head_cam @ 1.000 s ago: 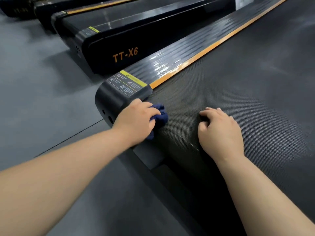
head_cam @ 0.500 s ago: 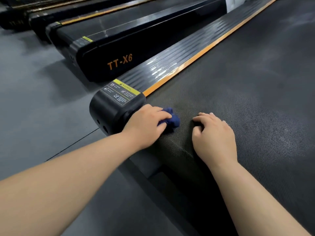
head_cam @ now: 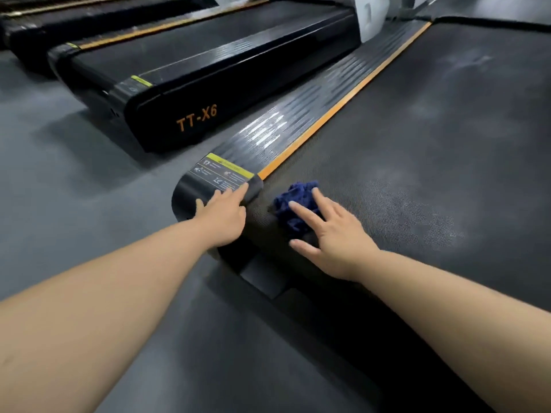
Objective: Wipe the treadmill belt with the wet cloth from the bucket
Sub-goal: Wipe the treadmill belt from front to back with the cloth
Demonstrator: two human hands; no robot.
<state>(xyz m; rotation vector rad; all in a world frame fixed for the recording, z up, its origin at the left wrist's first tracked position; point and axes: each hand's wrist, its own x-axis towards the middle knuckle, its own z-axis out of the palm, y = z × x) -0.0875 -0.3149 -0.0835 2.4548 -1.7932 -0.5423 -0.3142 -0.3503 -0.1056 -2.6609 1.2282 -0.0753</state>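
A crumpled dark blue cloth (head_cam: 293, 198) lies on the black textured treadmill belt (head_cam: 417, 138), near its rear left corner. My right hand (head_cam: 337, 236) rests over the cloth from the right with fingers spread; the index finger lies on top of it, and the hand is not closed around it. My left hand (head_cam: 222, 217) lies flat with fingers apart on the rounded black end cap (head_cam: 187, 192) of the left side rail, holding nothing. A paler damp-looking patch (head_cam: 417, 216) shows on the belt to the right of my right hand. No bucket is in view.
The ribbed side rail (head_cam: 298, 117) with an orange strip runs along the belt's left edge. A second black treadmill marked TT-X6 (head_cam: 208, 93) stands to the left, more beyond it. Grey floor (head_cam: 74, 174) lies between and behind. White machine parts (head_cam: 369, 13) stand at the back.
My left hand let go of the cloth and moved left onto the rail's end cap. My right hand opened and came onto the cloth. The view pulled back and up.
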